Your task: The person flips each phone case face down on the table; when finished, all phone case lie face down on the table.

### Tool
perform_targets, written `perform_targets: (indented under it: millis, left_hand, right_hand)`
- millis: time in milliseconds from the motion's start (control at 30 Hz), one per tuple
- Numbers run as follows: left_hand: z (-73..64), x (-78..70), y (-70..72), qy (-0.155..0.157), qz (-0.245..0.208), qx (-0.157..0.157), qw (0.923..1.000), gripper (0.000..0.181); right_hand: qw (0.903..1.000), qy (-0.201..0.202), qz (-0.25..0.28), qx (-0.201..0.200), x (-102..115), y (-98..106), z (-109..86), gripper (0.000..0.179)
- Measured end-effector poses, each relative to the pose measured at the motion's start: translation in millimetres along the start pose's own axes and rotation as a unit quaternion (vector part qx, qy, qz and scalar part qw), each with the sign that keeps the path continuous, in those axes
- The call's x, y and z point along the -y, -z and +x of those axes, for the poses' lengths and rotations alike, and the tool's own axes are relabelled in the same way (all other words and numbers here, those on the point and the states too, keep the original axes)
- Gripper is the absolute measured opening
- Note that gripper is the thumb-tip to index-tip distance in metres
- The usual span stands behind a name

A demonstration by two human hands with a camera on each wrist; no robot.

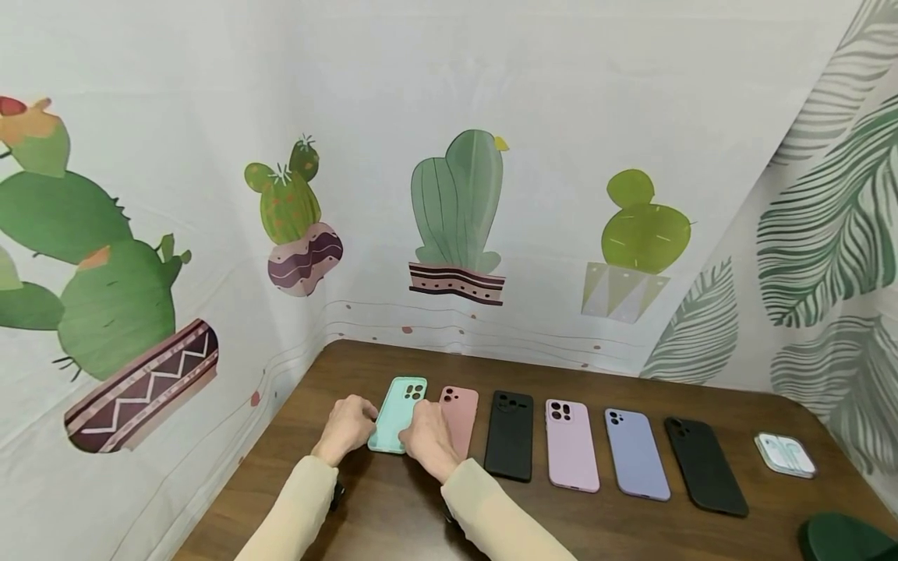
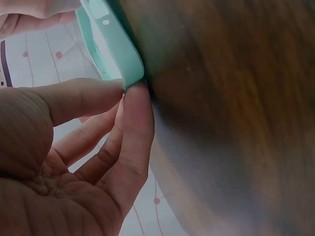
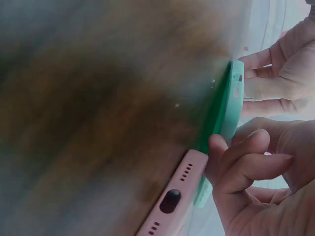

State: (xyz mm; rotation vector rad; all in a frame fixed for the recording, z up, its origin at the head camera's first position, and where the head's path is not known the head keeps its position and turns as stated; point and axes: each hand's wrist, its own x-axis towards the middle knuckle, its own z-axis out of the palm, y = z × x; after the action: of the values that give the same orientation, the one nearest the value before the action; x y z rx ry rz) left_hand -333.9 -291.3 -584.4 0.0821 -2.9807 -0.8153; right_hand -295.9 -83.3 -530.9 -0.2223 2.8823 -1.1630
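Note:
A mint green phone case [image 1: 390,425] lies with its hollow side up at the left of the table, camera cutouts at the far end. My left hand [image 1: 348,430] is at its left edge; in the left wrist view, thumb and forefinger pinch a corner of the case [image 2: 127,56]. On the opposite edge my right hand [image 1: 429,436] grips with bent fingers, and the right wrist view shows its fingertips [image 3: 216,143] against the mint side wall [image 3: 235,103]. Close beside that hand sits a pink phone case [image 1: 460,417], partly covered by it.
To the right, a row holds a black case [image 1: 510,436], a light pink case [image 1: 571,448], a lavender case [image 1: 637,456] and another black case [image 1: 705,467]. Beyond them are white earphones in a clear box [image 1: 786,455]. A dark green object [image 1: 845,539] stands at the near right corner.

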Motion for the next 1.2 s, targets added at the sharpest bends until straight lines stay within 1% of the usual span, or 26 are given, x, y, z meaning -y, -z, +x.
perform_targets:
  millis: [67, 133, 200, 233, 300, 333, 400, 467, 533, 567, 667, 733, 800, 1000, 1100, 1200]
  left_hand:
    - [0.4, 0.9, -0.6, -0.002, 0.002, 0.001, 1.0000, 0.025]
    - [-1.6, -1.5, 0.6, -0.002, 0.002, 0.002, 1.0000, 0.025]
    - [-5.0, -5.8, 3.6, -0.003, -0.001, 0.000, 1.0000, 0.023]
    - [-7.4, -8.2, 5.4, -0.004, -0.007, 0.001, 1.0000, 0.019]
    - [-16.1, -21.0, 14.7, 0.002, -0.022, 0.010, 0.9997, 0.013]
    - [-21.8, -28.9, 20.6, 0.008, -0.037, 0.015, 0.9992, 0.015]
    - [-33.2, -44.8, 32.5, 0.027, -0.079, 0.028, 0.9961, 0.028]
    - [-45.4, -62.5, 44.9, 0.053, -0.124, 0.040, 0.9900, 0.038]
    - [-53.6, -72.7, 51.8, 0.075, -0.167, 0.046, 0.9821, 0.045]
    - [-55.5, -75.5, 53.5, 0.083, -0.182, 0.050, 0.9785, 0.048]
    - [-58.1, -79.2, 55.8, 0.097, -0.210, 0.063, 0.9708, 0.057]
    - [-58.4, -79.9, 56.5, 0.103, -0.225, 0.075, 0.9660, 0.060]
    - [-57.6, -79.2, 56.6, 0.101, -0.241, 0.090, 0.9609, 0.060]
    - [-54.5, -76.2, 56.9, 0.083, -0.284, 0.138, 0.9453, 0.057]
    - [-53.9, -75.9, 57.9, 0.084, -0.302, 0.148, 0.9379, 0.057]
    - [-53.9, -75.7, 59.6, 0.079, -0.315, 0.152, 0.9334, 0.056]
  right_hand:
    - [0.9999, 0.000, 0.011, -0.002, 7, 8, -7.2, 0.030]
    - [0.9996, 0.004, 0.025, -0.013, 16, 18, -16.0, 0.033]
    - [0.9993, 0.004, 0.030, -0.021, 19, 20, -19.1, 0.035]
    - [0.9989, 0.004, 0.040, -0.024, 23, 24, -21.5, 0.036]
    - [0.9983, 0.006, 0.047, -0.033, 25, 25, -22.6, 0.038]
    - [0.9980, 0.006, 0.052, -0.035, 26, 25, -22.8, 0.038]
    - [0.9971, 0.007, 0.065, -0.039, 27, 25, -22.6, 0.041]
    - [0.9960, 0.009, 0.077, -0.044, 29, 26, -22.5, 0.040]
    - [0.9947, 0.011, 0.091, -0.047, 30, 27, -22.9, 0.036]
    - [0.9940, 0.012, 0.097, -0.048, 30, 27, -23.1, 0.033]
    - [0.9924, 0.011, 0.111, -0.051, 32, 29, -24.7, 0.020]
    - [0.9916, 0.010, 0.119, -0.051, 33, 30, -25.6, 0.014]
    - [0.9911, 0.014, 0.118, -0.059, 36, 31, -26.9, 0.014]
    - [0.9910, 0.022, 0.107, -0.078, 41, 31, -29.4, 0.013]
    - [0.9909, 0.025, 0.107, -0.078, 42, 31, -30.4, 0.014]
    - [0.9896, 0.036, 0.120, -0.071, 41, 30, -31.1, 0.017]
